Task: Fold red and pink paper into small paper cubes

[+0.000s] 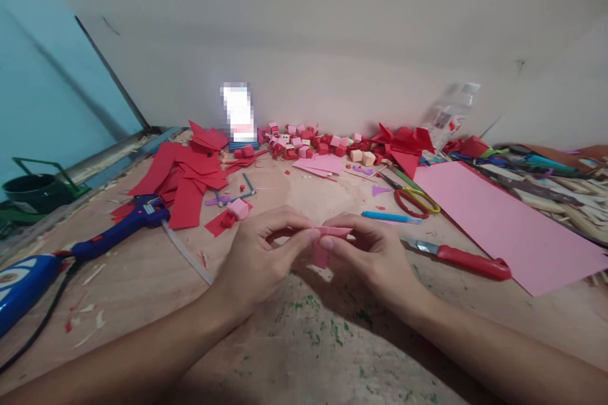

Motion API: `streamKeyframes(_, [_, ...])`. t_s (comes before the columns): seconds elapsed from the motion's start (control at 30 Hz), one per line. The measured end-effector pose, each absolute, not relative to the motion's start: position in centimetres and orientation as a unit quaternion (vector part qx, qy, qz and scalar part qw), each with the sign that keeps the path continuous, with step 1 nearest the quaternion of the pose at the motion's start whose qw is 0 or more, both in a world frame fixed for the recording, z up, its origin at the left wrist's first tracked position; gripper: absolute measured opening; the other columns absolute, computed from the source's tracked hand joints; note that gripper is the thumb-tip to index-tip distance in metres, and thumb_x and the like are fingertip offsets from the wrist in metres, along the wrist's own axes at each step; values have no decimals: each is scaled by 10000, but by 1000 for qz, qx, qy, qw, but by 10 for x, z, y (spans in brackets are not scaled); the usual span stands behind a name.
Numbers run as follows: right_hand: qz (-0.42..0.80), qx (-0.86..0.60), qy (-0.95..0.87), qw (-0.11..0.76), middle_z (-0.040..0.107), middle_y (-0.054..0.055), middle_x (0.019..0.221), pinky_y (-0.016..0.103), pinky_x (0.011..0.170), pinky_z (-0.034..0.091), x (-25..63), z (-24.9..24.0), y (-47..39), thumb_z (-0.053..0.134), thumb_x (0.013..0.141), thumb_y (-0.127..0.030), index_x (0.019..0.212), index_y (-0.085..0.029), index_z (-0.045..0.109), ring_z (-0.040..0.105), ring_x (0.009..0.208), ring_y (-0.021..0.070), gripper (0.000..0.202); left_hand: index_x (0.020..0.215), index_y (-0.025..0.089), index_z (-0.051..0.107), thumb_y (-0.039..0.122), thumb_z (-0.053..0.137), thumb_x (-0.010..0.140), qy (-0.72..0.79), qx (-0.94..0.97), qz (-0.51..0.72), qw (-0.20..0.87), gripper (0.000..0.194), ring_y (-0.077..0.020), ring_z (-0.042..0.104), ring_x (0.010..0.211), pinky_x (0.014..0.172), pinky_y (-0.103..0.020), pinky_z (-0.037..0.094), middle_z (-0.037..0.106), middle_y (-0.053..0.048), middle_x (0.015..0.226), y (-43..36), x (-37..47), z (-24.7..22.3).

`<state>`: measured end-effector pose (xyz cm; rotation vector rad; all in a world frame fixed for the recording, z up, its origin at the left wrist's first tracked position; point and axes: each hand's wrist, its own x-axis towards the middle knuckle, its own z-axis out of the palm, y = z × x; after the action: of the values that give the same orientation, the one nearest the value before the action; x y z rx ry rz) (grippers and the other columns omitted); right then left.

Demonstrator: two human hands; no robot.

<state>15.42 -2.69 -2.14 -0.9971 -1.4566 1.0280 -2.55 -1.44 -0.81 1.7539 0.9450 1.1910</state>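
Observation:
A small folded strip of pink paper [320, 255] is held between both hands over the middle of the wooden table [266, 354]. My left hand [266, 256] pinches its left end between thumb and fingers. Against its right part, my right hand [368, 253] presses with the thumb, the fingers behind. The thumb tips nearly meet. One part of the strip hangs below the thumbs, and another points right. Just left of my left hand lie a small pink and red paper cube [236, 211] and a red scrap.
A blue glue gun [118, 228] and red sheets [185, 186] lie left. Paper cubes [304, 142] and a lit phone [238, 111] stand behind. At right are scissors [413, 200], a blue pen [389, 217], a red-handled knife [470, 261], pink paper [503, 221] and a bottle [451, 114].

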Motion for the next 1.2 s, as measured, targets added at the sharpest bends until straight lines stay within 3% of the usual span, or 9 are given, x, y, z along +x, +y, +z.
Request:
streamKeyframes(0.57, [479, -462, -526, 530, 718, 24, 733, 306, 654, 475, 157, -21, -19, 787, 750, -329, 734, -212, 763, 604, 683, 167, 120, 737, 160, 746, 240, 651, 872, 418, 694, 389, 438, 184, -144, 623, 653, 612, -231, 472, 710, -14, 712, -14, -20, -11])
streamKeyframes(0.97, [510, -452, -459, 570, 675, -4, 702, 285, 593, 395, 161, -22, -12, 819, 739, -318, 757, -224, 782, 517, 618, 127, 102, 613, 151, 684, 356, 627, 894, 446, 713, 292, 455, 353, -101, 435, 548, 525, -228, 318, 529, 35, 551, -13, -16, -13])
streamKeyframes(1.2, [500, -452, -450, 586, 681, 2, 725, 282, 587, 395, 164, -24, -10, 824, 738, -305, 773, -228, 777, 535, 634, 134, 96, 630, 157, 696, 347, 614, 902, 457, 686, 285, 489, 341, -116, 542, 546, 535, -225, 402, 654, -2, 598, -12, -16, -13])
